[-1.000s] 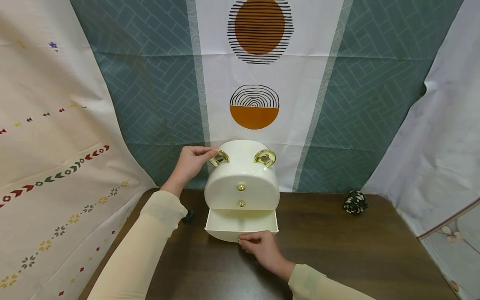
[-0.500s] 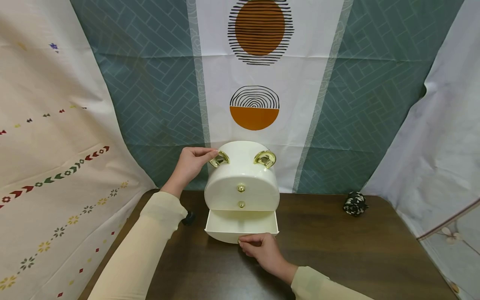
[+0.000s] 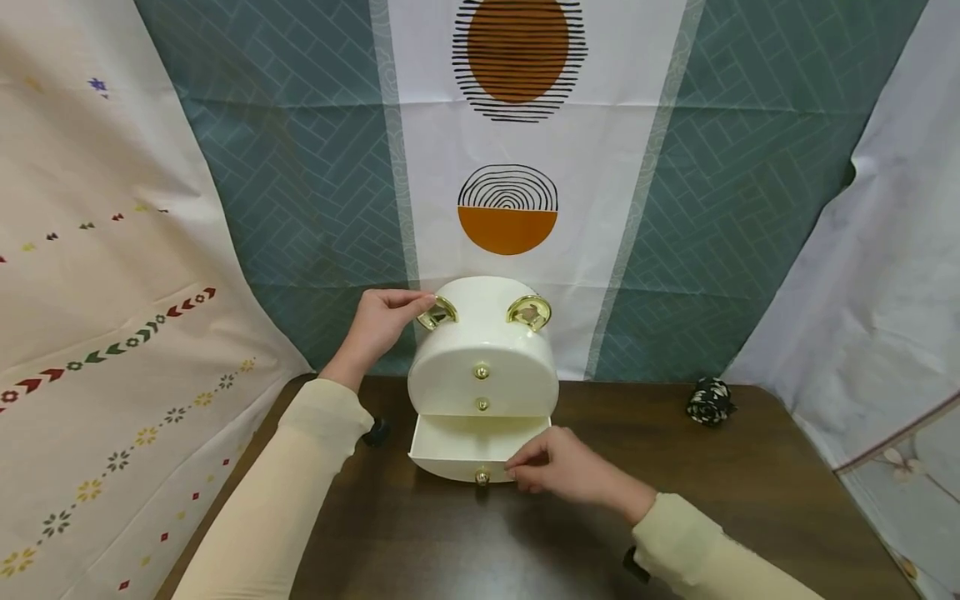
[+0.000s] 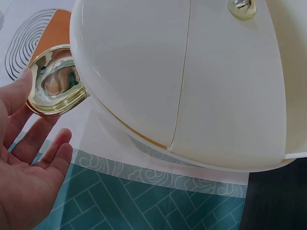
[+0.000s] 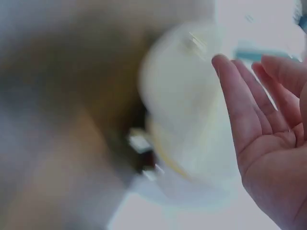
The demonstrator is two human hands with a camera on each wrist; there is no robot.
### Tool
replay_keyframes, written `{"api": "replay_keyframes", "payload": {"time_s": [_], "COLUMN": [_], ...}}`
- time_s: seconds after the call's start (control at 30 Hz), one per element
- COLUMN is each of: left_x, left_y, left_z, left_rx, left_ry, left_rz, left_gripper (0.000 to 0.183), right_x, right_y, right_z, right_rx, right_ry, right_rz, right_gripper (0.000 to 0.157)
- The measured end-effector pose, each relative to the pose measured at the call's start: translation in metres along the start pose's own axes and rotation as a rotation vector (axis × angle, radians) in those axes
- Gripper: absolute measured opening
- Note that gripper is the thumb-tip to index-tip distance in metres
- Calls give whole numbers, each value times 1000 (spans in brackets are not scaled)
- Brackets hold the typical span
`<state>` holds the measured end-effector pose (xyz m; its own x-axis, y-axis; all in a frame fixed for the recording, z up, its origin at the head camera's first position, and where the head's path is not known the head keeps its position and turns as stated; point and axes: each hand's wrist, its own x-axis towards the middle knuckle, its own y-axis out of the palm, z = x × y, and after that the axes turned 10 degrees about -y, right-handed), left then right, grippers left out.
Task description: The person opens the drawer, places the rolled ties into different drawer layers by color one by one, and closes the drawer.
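A glossy white rounded storage box [image 3: 517, 375] with gold ear-shaped pieces stands on the table. Its bottom drawer [image 3: 450, 470] is pulled out, and the visible inside is bare. My left hand [image 3: 378, 323] pinches the left gold ear [image 4: 57, 84] between thumb and fingers, the other fingers loosely bent. Off the gold drawer knob [image 3: 482, 477], my right hand [image 3: 573, 467] hovers by the drawer's right front corner. In the right wrist view its fingers [image 5: 235, 105] are extended and hold nothing; the background there is blurred. Two upper gold knobs sit on the box front.
On the brown table [image 3: 637, 450], a black-and-white patterned bundle [image 3: 710, 402] lies at the back right. A patterned cloth [image 3: 510, 133] hangs close behind the box. Light cloths [image 3: 112, 292] hang at the left and right sides.
My right hand has let go of the bottom drawer's knob and moved right and slightly up. The left hand keeps its pinch on the ear. The drawer stays pulled out.
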<state>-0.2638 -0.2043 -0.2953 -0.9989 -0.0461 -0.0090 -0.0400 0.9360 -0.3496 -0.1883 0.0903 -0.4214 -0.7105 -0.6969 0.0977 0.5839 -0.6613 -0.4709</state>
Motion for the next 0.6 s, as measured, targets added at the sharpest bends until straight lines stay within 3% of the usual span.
{"api": "replay_keyframes", "payload": {"time_s": [0.13,0.3,0.47,0.6], "left_x": [0,0,0,0], "left_y": [-1,-1,0,0], "left_z": [0,1,0,0], "left_rx": [-3,3,7,8], "left_ry": [2,-12,0,0], "left_rz": [-6,5,4,0], "left_gripper": [31,31,31,31], "right_x": [5,1,-7,-16], "right_y": [-43,-84,-122,-151], "right_z": [23,37,30,14], "right_rx": [78,112,-44,-220], "right_ry": [-4,-23,-11,126], "right_rz": [-75,-278,-572,-751], "right_gripper": [22,32,36,45]}}
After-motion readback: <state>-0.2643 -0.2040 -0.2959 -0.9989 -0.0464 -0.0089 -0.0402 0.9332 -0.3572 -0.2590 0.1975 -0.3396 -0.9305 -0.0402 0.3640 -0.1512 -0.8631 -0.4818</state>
